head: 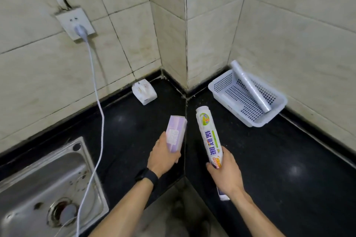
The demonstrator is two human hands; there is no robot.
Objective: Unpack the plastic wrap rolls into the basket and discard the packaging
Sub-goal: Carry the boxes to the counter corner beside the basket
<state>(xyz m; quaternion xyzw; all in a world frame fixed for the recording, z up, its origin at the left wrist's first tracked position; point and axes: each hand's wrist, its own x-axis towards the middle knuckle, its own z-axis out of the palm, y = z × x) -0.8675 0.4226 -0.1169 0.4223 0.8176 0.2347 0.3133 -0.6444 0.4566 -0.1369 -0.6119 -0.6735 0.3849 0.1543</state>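
Observation:
My left hand (163,157) grips the lower end of a pale purple cardboard box (176,133), tilted up and away over the black counter. My right hand (224,173) holds a plastic wrap roll (210,138) still in its white printed wrapper with blue lettering, pointing away from me. A white perforated basket (231,102) sits in the far right corner against the tiled wall. One unwrapped clear roll (250,86) lies slanted in it, its upper end resting over the back rim.
A steel sink (44,186) is at the lower left. A white cable (96,102) runs from a wall socket (76,24) down across the sink. A white charger block (144,91) lies near the wall corner. The black counter (289,159) wraps around an inner corner.

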